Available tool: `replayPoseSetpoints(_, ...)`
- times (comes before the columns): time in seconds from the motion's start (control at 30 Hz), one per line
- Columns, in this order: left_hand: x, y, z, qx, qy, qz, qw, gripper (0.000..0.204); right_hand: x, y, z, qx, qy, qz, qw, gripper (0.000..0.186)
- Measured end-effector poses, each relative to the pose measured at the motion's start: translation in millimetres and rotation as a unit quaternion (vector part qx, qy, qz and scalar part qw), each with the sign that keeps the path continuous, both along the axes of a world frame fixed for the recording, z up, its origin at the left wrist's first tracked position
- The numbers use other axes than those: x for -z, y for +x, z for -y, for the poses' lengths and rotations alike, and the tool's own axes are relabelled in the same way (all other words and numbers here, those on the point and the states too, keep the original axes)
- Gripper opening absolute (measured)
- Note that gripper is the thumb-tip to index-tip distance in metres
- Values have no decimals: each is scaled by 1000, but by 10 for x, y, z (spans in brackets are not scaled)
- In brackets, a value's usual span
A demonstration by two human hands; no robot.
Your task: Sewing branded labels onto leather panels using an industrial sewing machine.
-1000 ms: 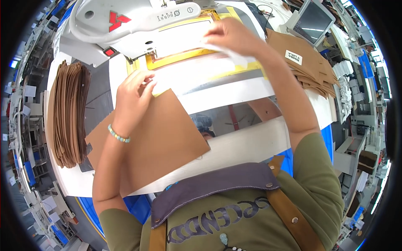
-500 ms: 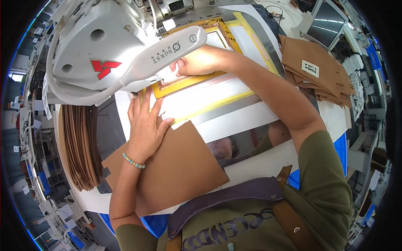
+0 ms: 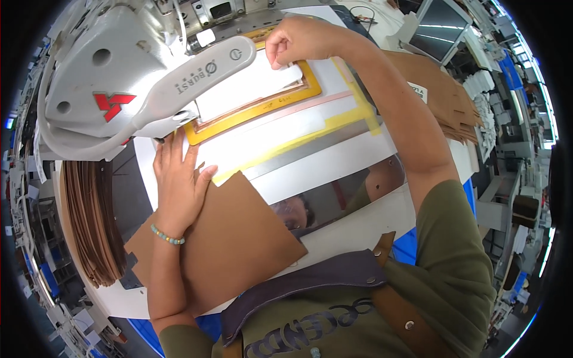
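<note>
Farther across the yellow frame, toward its right end, the right hand has been shifted since half a second ago, clear of the grey lamp head by which its fingertips were partly overlapped; the left hand has been kept at the near left corner of the frame.

The fingers of the right hand are curled in and drawn together just at the white insert inside the frame; whether any of it is pinched cannot be told. The left hand is laid flat, its fingers slightly spread toward the frame under the sewing machine, its thumb at the upper corner of the brown panel. The panel is laid on the near part of the desk, partly covered by the left hand and forearm.

The white insert is judged thin, light and easily creased, so it is best taken by an edge and smoothed with flat fingers. The panel is judged light and fairly stiff, likely to be slid easily; it is best held by opposite edges, with corners spared from bending. More brown pieces are stacked at left and right.
</note>
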State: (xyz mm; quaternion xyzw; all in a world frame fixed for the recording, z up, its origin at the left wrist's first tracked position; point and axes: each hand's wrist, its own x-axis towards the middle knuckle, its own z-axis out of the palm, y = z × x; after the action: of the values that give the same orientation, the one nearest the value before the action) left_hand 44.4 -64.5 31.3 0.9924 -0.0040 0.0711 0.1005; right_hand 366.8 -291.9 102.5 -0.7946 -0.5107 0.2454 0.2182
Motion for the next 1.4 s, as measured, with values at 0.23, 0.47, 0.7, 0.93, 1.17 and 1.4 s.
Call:
replayPoseSetpoints(0.23, 7, -11, -26, 2, 25, -7, 1000, 67, 68, -210, 99, 34, -21, 67, 997, 15)
replayPoseSetpoints(0.47, -14, -21, -1, 4, 25, 23, 999, 64, 89, -179, 61, -4, -80, 74, 994, 10)
replayPoseSetpoints(0.7, -4, -15, -12, -2, 23, -1, 1000, 62, 73, -199, 37, -7, -112, 63, 992, 15)
replayPoseSetpoints(0.93, 24, -17, -28, 5, 36, 9, 999, 62, 7, -305, -36, 3, -143, 120, 982, 14)
replayPoseSetpoints(1.17, 49, -27, -32, 4, 40, 31, 999, 60, 142, -317, 61, -32, -122, 223, 967, 11)
replayPoseSetpoints(1.4, -95, -8, -24, 12, 17, -7, 1000, 62, 392, -407, 144, -84, 13, 462, 883, 13)
